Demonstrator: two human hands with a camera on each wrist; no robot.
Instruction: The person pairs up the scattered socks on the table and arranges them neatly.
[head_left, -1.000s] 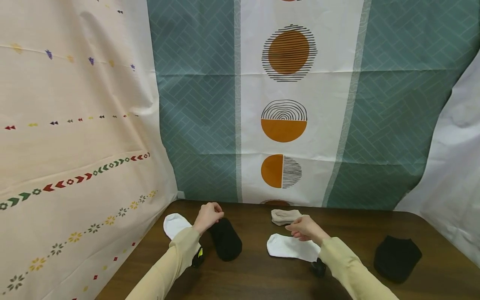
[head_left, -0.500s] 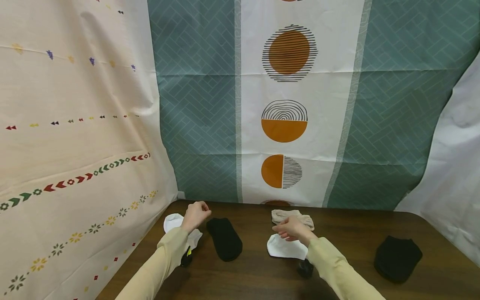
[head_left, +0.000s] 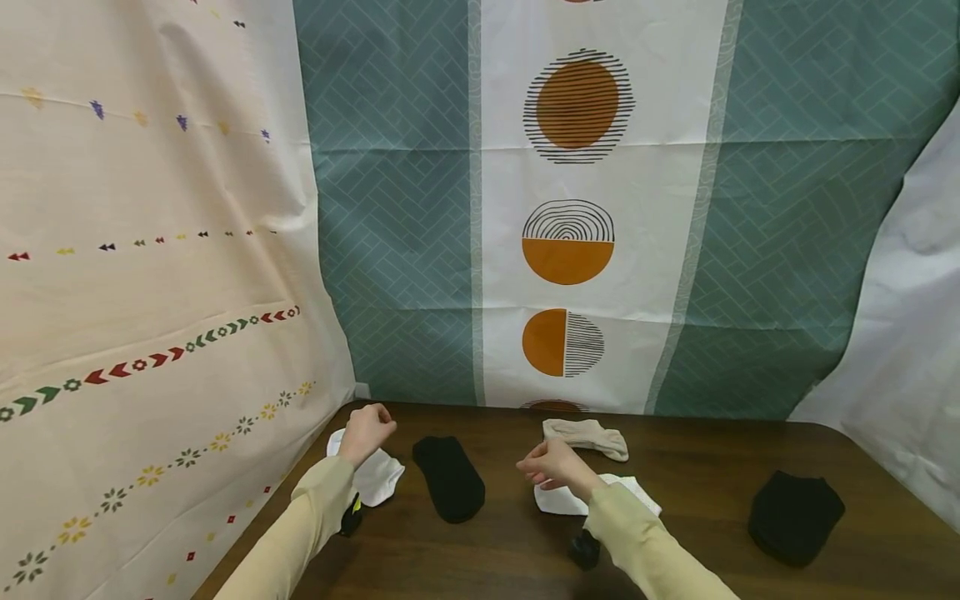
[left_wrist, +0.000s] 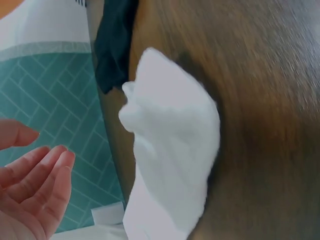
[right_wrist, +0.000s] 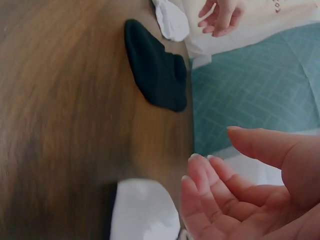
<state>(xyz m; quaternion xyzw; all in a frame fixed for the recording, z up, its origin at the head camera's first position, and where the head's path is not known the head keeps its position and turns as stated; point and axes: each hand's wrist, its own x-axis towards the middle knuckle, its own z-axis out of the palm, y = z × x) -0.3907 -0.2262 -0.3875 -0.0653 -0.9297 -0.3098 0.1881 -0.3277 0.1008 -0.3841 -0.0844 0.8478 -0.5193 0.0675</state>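
Observation:
My left hand [head_left: 366,433] hovers over a white sock [head_left: 377,477] at the table's left; in the left wrist view its thumb and loosely curved fingers are apart, with nothing between them. A second white sock [head_left: 558,500] lies right of centre, partly hidden beneath my right hand [head_left: 557,467] and sleeve. That hand holds nothing, its fingers loosely bent in the right wrist view. Between the two hands a black sock [head_left: 450,479] lies flat. Just behind my right hand is a crumpled beige sock [head_left: 588,436].
Another black sock [head_left: 795,518] lies at the right of the brown wooden table [head_left: 495,558]. A teal and white patterned curtain [head_left: 405,250] hangs behind the table, and a cream patterned cloth [head_left: 150,333] along its left side.
Both hands have moved left: the left from the black sock to over the white one, the right from beside the beige sock to over the other white sock. The socks lie where they were.

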